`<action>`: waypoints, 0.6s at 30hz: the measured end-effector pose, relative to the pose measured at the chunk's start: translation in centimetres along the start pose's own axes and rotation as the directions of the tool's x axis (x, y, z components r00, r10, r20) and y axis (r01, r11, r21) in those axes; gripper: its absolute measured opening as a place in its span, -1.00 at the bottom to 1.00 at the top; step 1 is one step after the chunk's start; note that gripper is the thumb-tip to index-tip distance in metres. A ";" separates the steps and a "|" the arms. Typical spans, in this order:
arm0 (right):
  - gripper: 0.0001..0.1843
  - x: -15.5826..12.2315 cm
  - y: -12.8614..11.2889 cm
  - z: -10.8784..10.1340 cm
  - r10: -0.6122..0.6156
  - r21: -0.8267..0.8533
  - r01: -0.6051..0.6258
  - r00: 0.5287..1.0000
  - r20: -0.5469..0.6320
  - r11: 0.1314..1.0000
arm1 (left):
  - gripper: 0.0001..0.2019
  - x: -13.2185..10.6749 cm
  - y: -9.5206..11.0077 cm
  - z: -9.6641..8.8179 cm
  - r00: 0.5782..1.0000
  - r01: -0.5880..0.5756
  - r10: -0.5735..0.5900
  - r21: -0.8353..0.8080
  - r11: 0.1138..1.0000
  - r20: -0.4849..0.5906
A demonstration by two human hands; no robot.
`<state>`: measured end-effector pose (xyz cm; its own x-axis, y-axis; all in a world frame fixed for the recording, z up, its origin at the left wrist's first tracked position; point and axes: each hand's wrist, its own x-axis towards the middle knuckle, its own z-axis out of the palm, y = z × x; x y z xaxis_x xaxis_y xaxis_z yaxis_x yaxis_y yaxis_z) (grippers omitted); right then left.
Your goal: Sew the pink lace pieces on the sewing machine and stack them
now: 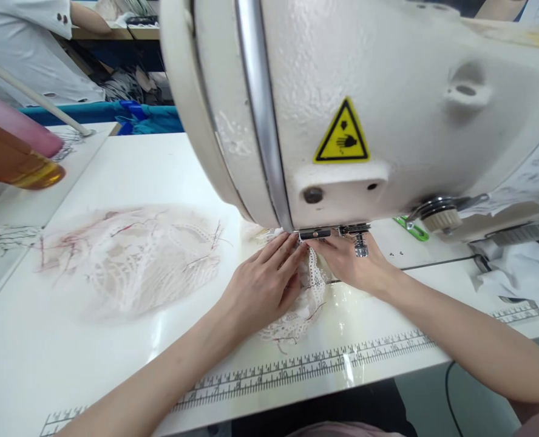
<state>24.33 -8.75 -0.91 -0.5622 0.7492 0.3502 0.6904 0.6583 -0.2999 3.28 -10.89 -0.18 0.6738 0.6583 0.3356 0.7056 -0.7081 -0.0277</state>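
A strip of white lace lies on the white sewing table under the head of a cream sewing machine. My left hand rests flat on the lace, fingers stretched out and close together, fingertips at the presser foot. My right hand presses the lace from the right side, just beneath the machine head. Its fingertips are hidden by the machine and the left hand.
A heap of white lace with red threads lies left of my hands. A ruler strip runs along the table's front edge. Pink and amber bottles stand at far left. Another person in a white sleeve is behind the table.
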 end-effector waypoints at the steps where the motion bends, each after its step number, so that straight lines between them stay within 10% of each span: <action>1: -0.59 0.0 0.1 0.1 -0.011 -0.061 0.011 1.000 -0.006 0.998 | -0.56 0.0 0.0 0.0 1.000 0.000 0.000 0.002 1.000 0.001; 7: -0.61 -0.1 0.5 0.6 -0.210 -0.452 0.144 0.973 -0.099 0.880 | -0.56 -0.1 -0.3 0.3 1.000 0.010 -0.010 0.009 1.000 0.015; 14: -0.69 0.6 0.6 0.2 -0.347 -0.312 0.275 0.915 -0.207 0.910 | -0.67 0.4 0.4 -1.6 0.996 -0.050 0.053 0.049 0.998 -0.073; 18: -0.62 0.5 0.7 0.3 -0.416 -0.283 0.360 0.892 -0.174 0.889 | -0.84 -0.7 1.7 -4.3 0.940 -0.317 0.322 0.060 0.947 -0.110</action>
<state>24.39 -7.91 -1.17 -0.7097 0.3816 0.5922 0.5404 0.8342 0.1100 3.06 -13.69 3.53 0.8367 0.3632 0.4099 0.4676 -0.8635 -0.1892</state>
